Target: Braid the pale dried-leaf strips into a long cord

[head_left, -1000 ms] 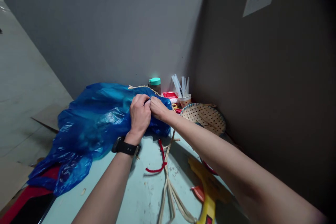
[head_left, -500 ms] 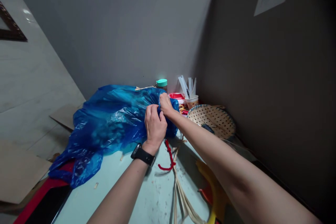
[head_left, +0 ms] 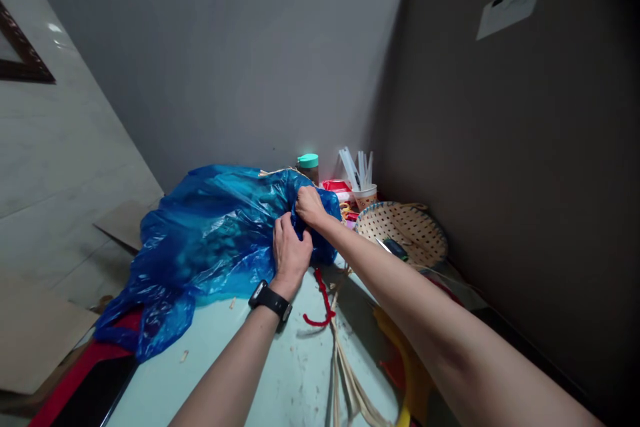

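A large blue plastic bag [head_left: 215, 240] lies bulging across the table, with something bulky inside that I cannot make out. My right hand [head_left: 310, 205] is a fist around gathered plastic near the bag's right end. Just below and left of it, my left hand [head_left: 291, 250], with a black watch on the wrist, grips the bag's near side, its fingertips partly hidden in the folds. A bent red fuzzy stem [head_left: 324, 300] lies on the table close to my left hand. Pale dried strips [head_left: 345, 370] run from there toward me.
Behind the bag stands a jar with a turquoise lid [head_left: 308, 161]. To its right are a paper cup [head_left: 365, 197] of clear sticks and a woven basket [head_left: 425, 233] holding a dark-handled tool. A yellow object [head_left: 407, 353] sits under my right forearm. Grey panels enclose the back and right.
My right hand has shifted slightly left and down with the gathered plastic, and my left hand has moved a little with it. The view has tilted slightly.
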Action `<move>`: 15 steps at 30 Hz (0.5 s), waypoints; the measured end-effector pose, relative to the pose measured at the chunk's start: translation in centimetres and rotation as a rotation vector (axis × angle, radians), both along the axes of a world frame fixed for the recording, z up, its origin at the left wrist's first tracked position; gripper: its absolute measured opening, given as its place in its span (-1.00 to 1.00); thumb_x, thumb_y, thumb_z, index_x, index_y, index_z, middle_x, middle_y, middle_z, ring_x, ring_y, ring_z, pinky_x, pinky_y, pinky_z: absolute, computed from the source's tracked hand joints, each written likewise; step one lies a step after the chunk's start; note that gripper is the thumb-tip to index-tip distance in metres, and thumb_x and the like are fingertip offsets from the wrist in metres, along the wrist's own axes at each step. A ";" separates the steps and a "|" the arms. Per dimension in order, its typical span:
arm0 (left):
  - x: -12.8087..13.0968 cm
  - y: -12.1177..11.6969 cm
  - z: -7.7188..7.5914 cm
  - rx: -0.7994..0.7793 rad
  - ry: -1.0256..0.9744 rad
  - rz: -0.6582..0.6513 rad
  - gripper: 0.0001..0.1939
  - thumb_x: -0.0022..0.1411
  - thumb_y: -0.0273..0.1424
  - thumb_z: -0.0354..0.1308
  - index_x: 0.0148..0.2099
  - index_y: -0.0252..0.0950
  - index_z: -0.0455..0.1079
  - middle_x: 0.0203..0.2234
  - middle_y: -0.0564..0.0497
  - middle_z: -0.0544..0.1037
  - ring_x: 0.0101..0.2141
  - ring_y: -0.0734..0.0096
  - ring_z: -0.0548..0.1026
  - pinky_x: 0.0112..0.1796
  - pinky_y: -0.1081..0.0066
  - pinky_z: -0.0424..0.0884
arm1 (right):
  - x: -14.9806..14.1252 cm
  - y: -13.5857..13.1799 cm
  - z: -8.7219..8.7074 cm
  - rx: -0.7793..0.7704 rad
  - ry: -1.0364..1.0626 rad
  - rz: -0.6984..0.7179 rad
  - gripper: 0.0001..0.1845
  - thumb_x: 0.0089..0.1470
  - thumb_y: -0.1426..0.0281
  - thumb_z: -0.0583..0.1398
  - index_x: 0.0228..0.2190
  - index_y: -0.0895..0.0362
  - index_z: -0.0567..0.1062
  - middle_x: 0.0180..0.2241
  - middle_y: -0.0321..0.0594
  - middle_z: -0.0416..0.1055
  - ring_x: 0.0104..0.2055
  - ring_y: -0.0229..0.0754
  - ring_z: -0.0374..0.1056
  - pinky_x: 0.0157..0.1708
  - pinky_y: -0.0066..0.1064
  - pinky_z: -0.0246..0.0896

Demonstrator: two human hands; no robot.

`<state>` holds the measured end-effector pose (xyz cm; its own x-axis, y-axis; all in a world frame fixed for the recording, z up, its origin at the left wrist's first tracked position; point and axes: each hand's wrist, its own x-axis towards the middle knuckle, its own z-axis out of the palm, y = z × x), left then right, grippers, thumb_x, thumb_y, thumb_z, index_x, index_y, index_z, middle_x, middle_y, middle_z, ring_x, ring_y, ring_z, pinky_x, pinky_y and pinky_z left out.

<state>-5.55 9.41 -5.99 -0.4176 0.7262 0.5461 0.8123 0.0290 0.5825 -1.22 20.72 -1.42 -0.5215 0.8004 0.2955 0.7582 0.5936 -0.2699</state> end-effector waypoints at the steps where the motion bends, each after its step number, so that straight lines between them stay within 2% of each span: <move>1: -0.1 0.1 -0.1 -0.016 0.008 -0.004 -0.58 0.17 -0.48 0.06 0.10 -0.37 0.21 0.00 -0.28 0.39 0.08 0.09 0.35 0.05 0.17 0.29 | -0.1 0.0 0.0 -0.002 0.002 -0.005 -0.62 0.19 0.29 0.17 0.00 0.20 0.38 -0.01 -0.07 0.36 -0.06 -0.09 0.37 -0.11 -0.16 0.35; 3: -0.2 0.1 -0.1 -0.048 0.023 -0.011 -0.54 0.15 -0.48 0.10 0.12 -0.37 0.22 -0.01 -0.27 0.39 0.07 0.08 0.35 0.03 0.19 0.30 | -0.3 0.1 -0.1 -0.006 0.007 -0.014 -0.63 0.20 0.29 0.16 0.00 0.19 0.39 -0.01 -0.06 0.36 -0.06 -0.10 0.36 -0.10 -0.16 0.34; 5: -0.3 0.2 0.1 -0.074 0.034 -0.008 -0.41 0.13 -0.48 0.13 0.21 -0.39 0.14 0.01 -0.29 0.37 0.09 0.06 0.33 0.04 0.19 0.30 | -0.4 0.0 -0.3 -0.008 0.013 -0.015 -0.65 0.21 0.29 0.15 -0.01 0.18 0.39 0.00 -0.07 0.36 -0.06 -0.10 0.36 -0.10 -0.16 0.35; 8: -0.5 0.3 0.5 -0.106 0.041 0.009 -0.17 0.13 -0.47 0.14 0.37 -0.40 -0.14 0.03 -0.32 0.35 0.10 0.01 0.33 0.02 0.17 0.30 | -0.2 -0.1 -0.5 -0.002 0.024 -0.008 -0.66 0.22 0.29 0.14 -0.01 0.16 0.40 0.00 -0.09 0.36 -0.07 -0.12 0.36 -0.10 -0.16 0.35; 10: -0.7 0.4 0.7 -0.132 0.044 0.018 -0.09 0.14 -0.46 0.14 0.41 -0.35 -0.28 0.00 -0.30 0.36 0.06 0.00 0.36 -0.02 0.17 0.32 | 0.0 -0.3 -0.7 0.010 0.035 -0.005 -0.66 0.22 0.29 0.14 -0.01 0.16 0.40 0.00 -0.09 0.36 -0.07 -0.12 0.37 -0.10 -0.16 0.35; 15: -1.1 0.9 0.8 -0.203 0.075 0.027 -0.02 0.07 -0.53 0.14 0.42 -0.27 -0.32 -0.07 -0.24 0.38 -0.03 -0.01 0.42 -0.09 0.19 0.35 | 0.1 -0.4 -1.0 0.066 0.076 0.024 -0.68 0.23 0.30 0.12 -0.01 0.15 0.40 0.00 -0.09 0.36 -0.07 -0.13 0.36 -0.10 -0.17 0.35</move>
<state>-6.66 10.29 -5.21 -0.4024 0.8133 0.4202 0.8504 0.1622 0.5006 -1.09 20.28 -2.42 -0.5146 0.7655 0.3862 0.7225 0.6297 -0.2855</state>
